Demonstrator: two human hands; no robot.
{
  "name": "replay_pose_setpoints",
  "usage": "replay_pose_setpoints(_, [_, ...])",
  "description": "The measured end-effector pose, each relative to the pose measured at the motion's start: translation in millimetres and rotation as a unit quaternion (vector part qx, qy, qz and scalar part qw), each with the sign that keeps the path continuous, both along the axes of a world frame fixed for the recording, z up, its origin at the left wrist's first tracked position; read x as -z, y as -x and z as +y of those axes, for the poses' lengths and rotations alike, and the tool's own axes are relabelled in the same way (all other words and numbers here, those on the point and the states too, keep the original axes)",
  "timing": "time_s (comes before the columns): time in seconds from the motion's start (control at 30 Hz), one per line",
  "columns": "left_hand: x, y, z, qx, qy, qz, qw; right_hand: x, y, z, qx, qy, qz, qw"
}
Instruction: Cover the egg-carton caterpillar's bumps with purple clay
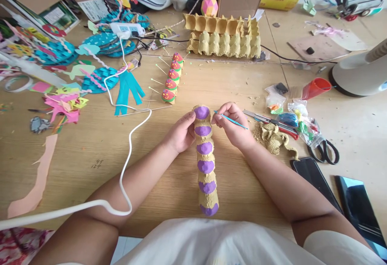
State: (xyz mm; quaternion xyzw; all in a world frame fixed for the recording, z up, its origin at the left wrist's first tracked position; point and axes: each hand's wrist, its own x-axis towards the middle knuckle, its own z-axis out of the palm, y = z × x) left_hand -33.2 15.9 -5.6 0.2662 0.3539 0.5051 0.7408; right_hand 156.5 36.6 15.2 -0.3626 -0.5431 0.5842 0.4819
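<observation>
An egg carton strip (206, 178) with purple clay on each of its bumps lies lengthwise on the table in front of me. My left hand (184, 132) grips its far end from the left side, thumb on the edge by the farthest bump. In my right hand (233, 124), pinched between thumb and fingers, is a thin blue modelling tool (231, 119). That hand is just right of the strip's far end; whether its fingertips touch the carton I cannot tell. Farther off stands a shorter strip (173, 78) with red and green smiling caps and pin-like sticks.
Grey-brown egg cartons (225, 44) lie at the back. To the right are a utility knife (272, 123), torn carton scraps (273, 138), clay bags (308, 126), scissors (323, 152), a red cup (316, 88) and phones (314, 178). A white cable (130, 144) crosses the left side.
</observation>
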Motion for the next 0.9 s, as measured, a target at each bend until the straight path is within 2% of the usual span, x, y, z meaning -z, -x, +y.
replay_pose_setpoints(0.17, [-1.5,-0.7,1.0,-0.024,0.020,-0.008,0.999,2.8,-1.1,2.7,-0.015,-0.005,0.015,1.000])
replay_pose_setpoints(0.33, [-0.5,-0.3,0.7,-0.012,0.011,0.009,1.000,5.1,-2.5,4.5,-0.011,0.009,0.029,0.999])
replay_pose_setpoints(0.63, [0.7,-1.3,2.1,-0.020,0.015,-0.009,1.000,-1.1,-3.7,3.1,-0.096,-0.021,-0.023,0.995])
replay_pose_setpoints(0.8, [-4.5,-1.1,-0.6,0.023,0.026,-0.010,0.999,3.3,-3.2,4.9,-0.060,-0.016,-0.032,0.998])
replay_pose_setpoints(0.9, [-6.5,-1.1,-1.5,0.026,0.034,-0.010,0.999,4.1,-3.1,5.6,-0.031,-0.019,-0.050,0.998])
